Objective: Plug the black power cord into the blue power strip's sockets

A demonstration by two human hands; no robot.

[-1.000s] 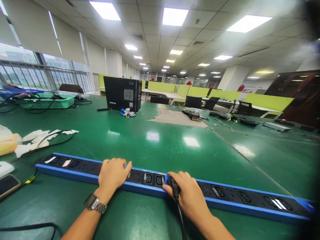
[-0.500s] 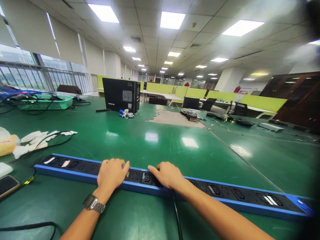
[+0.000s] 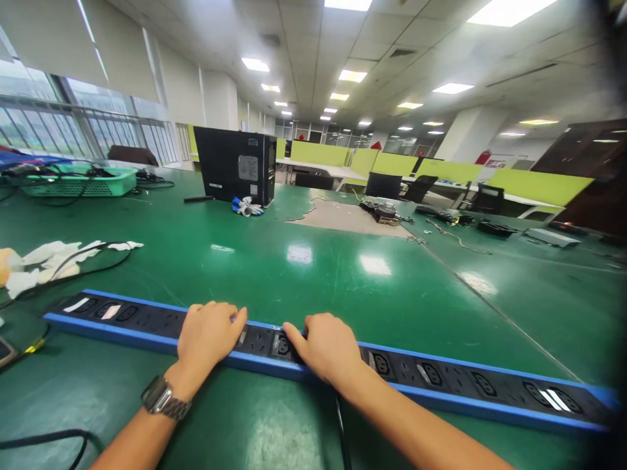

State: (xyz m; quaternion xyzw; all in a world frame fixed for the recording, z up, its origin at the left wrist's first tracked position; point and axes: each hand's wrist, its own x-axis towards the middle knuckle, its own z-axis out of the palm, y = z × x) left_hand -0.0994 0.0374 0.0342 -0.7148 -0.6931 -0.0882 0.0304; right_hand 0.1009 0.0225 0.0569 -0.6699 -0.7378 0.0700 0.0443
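A long blue-edged black power strip [image 3: 441, 377] lies across the green table [image 3: 313, 274] in front of me. My left hand [image 3: 208, 336], a metal watch [image 3: 164, 399] on its wrist, lies palm down on the strip with fingers flat over its top. Just to the right, my right hand [image 3: 326, 346] is curled over the strip's sockets, closed on a black plug hidden beneath it. The plug's black cable [image 3: 339, 431] runs out from under my right wrist toward me.
A black computer case [image 3: 235, 166] stands at the back, with blue-white gloves [image 3: 247, 207] beside it. A green basket [image 3: 78, 183] of cables sits far left. White rags [image 3: 44, 254] and a black wire [image 3: 93, 261] lie left. Another cable [image 3: 44, 438] crosses the bottom left.
My right hand has slid left along the strip with the plug, from beside the sockets to over them near my left hand. The view has shifted slightly right.
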